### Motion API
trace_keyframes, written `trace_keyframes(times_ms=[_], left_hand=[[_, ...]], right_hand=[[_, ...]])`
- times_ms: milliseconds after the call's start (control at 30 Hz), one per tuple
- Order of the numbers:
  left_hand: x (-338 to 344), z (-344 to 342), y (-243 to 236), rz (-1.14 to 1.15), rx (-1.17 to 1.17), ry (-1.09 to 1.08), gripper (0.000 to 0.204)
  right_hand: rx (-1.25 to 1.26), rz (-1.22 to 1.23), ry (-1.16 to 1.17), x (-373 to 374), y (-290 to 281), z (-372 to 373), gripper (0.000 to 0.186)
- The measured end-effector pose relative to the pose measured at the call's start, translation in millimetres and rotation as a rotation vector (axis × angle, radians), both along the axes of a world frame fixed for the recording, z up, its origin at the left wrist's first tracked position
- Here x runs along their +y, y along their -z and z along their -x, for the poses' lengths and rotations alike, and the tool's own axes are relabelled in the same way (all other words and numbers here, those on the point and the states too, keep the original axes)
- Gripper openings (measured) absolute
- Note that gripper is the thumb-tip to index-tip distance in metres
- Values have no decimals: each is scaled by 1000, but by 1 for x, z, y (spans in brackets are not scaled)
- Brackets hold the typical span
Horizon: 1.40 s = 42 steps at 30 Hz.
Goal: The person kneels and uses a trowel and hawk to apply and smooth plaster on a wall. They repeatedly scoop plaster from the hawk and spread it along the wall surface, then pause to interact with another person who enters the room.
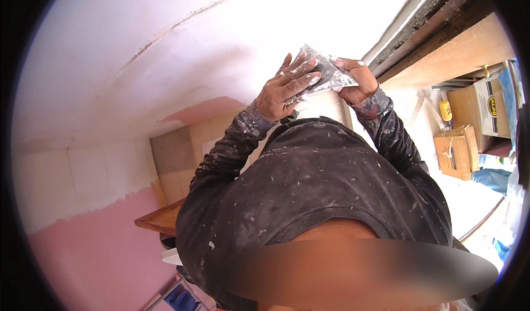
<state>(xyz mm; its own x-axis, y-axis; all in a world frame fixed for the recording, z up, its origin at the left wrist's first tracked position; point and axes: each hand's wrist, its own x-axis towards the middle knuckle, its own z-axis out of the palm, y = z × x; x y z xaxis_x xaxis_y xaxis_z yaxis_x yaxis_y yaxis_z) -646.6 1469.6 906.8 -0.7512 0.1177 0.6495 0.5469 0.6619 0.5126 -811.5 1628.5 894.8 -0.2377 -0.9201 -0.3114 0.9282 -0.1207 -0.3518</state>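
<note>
Near the top middle, both hands meet at a grey, white-smeared flat piece (pixel 333 73), thin and creased; what it is exactly I cannot make out. My left hand (pixel 284 90) holds it from the left, fingers laid across it and thumb mostly hidden. My right hand (pixel 356 82) grips its right side with bent fingers. White flecks coat my fingers, both dark cuffs and the front of my dark top.
A white surface with a long crack (pixel 165 32) spans the upper left, above a partly pink wall (pixel 88 245). A wooden board (pixel 154 217) is at lower left. Cardboard boxes (pixel 455 151), a yellow container (pixel 445 110) and blue plastic (pixel 491 178) are at right, below a dark beam (pixel 419 35).
</note>
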Motion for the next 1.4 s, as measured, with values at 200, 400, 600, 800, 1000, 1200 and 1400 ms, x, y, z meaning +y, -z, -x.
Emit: trace_keyframes(times_ms=[200, 400, 600, 800, 1000, 1200, 1400], left_hand=[[-26, -5, 2, 88, -7, -53, 57], [-56, -22, 29, 472, -109, -209, 44], [-50, -29, 20, -301, -306, -455, 34], [-36, -24, -11, -1763, -209, 242, 39], [-48, -44, -9, -1807, -296, 250, 44], [-70, -49, 12, -1830, -436, 210, 43], [-62, -28, 21, -1950, -551, 185, 41]], right_hand=[[194, 16, 32, -2, -1, 8, 31], [-33, 356, 51, 13, -33, 22, 26], [1186, 212, 390, 17, -85, -9, 33], [2079, 502, 284, -27, -67, -48, 60], [2361, 116, 237, -54, -19, -53, 61], [1692, -187, 90, 31, 134, -20, 45], [239, -304, 356, 58, 127, -42, 39]])
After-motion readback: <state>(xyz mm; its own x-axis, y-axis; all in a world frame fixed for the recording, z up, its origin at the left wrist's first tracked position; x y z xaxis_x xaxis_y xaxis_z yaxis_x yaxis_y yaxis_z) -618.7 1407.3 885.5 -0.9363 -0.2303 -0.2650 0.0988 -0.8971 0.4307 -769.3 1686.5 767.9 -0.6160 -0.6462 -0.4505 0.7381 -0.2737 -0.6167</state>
